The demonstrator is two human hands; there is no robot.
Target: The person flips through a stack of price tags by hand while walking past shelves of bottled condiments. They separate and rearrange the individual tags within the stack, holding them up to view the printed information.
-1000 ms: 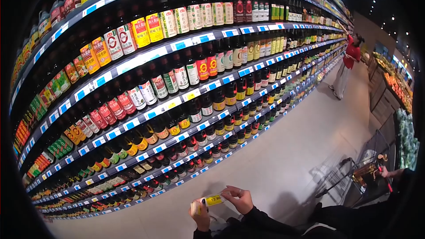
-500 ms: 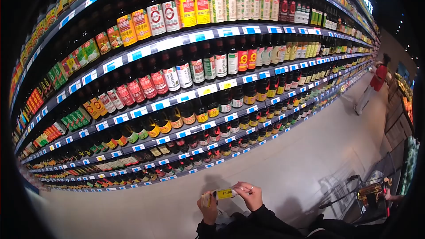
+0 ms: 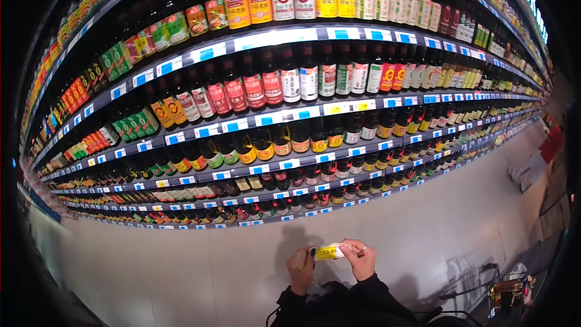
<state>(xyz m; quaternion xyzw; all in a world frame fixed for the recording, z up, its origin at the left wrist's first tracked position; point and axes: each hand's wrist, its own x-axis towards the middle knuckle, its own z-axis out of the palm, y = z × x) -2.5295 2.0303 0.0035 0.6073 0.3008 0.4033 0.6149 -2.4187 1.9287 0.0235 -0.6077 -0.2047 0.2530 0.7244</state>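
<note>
Low in the head view, my left hand (image 3: 301, 270) and my right hand (image 3: 359, 258) hold a yellow and white price tag (image 3: 328, 252) between them; it reads 13.90. My left hand also grips a small stack of further tags, mostly hidden behind its fingers. Both sleeves are black. The hands are raised in front of long store shelves (image 3: 284, 115) packed with dark sauce bottles (image 3: 308, 79).
Blue and white price labels (image 3: 275, 37) run along each shelf edge, with two yellow ones (image 3: 348, 108) on the middle rail. The pale aisle floor (image 3: 181, 272) spreads below. A shopping cart (image 3: 505, 293) stands at the lower right, and a person in red (image 3: 548, 151) is at the far right.
The view has swung left along the shelves, so the cart and the person in red slid toward the right edge. My hands keep holding the tag between them.
</note>
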